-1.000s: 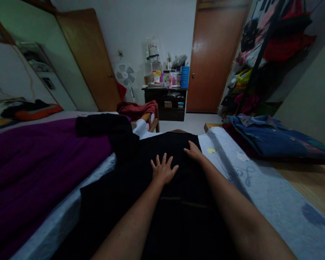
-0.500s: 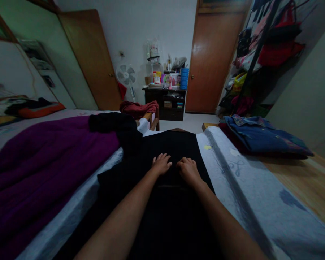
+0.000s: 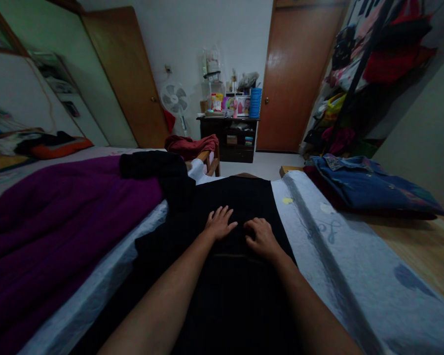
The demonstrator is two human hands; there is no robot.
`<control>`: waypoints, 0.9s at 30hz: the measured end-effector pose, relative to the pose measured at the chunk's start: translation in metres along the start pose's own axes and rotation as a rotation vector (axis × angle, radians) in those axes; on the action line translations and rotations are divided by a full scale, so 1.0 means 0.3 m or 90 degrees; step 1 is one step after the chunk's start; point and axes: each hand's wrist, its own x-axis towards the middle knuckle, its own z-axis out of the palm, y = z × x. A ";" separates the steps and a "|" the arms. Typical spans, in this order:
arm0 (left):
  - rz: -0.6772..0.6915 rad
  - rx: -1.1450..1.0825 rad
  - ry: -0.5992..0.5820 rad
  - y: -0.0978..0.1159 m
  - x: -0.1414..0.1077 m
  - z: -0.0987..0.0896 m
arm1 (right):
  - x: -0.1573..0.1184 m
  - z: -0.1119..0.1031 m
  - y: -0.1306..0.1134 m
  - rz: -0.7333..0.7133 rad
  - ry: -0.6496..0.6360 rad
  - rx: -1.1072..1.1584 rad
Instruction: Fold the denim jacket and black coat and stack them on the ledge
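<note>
Well to the left of the black cloth [image 3: 237, 192], the orange garment [image 3: 61, 149] lies on a bed. Nearer the black cloth, along its left side, spreads the purple blanket [image 3: 74, 217], and a dark, crumpled part of what looks like the same black cloth rests over its edge. Beyond the black cloth's far left corner stand the fan [image 3: 174, 100] and, closer, the red cloth [image 3: 192, 145] draped over a wooden frame.

The left hand [image 3: 219, 224] lies palm down on the middle of the black cloth, fingers spread, holding nothing. The black cloth itself is laid out on the sheet [image 3: 311, 246], and past its far edge is the cabinet [image 3: 227, 157]. The right hand [image 3: 261, 236] sits on the cloth to the right of its middle, fingers bent and partly curled; whether they pinch any fabric, I cannot tell. The sheet shows bare along the black cloth's right side, and farther right lies the folded denim shirt [image 3: 377, 185].
</note>
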 end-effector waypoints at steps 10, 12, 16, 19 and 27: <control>0.014 -0.006 -0.007 -0.006 -0.002 -0.001 | -0.011 -0.019 -0.002 -0.037 -0.014 0.028; 0.020 -0.004 -0.008 -0.006 -0.005 -0.005 | -0.015 -0.016 -0.003 -0.034 -0.003 0.034; 0.046 0.002 -0.029 -0.004 -0.014 -0.018 | -0.015 0.000 0.001 -0.022 0.022 0.025; 0.057 0.003 -0.048 -0.003 -0.020 -0.030 | -0.010 0.003 0.005 -0.032 -0.004 0.027; 0.025 -0.022 -0.118 0.016 -0.017 -0.072 | 0.001 -0.004 0.050 0.181 0.282 0.304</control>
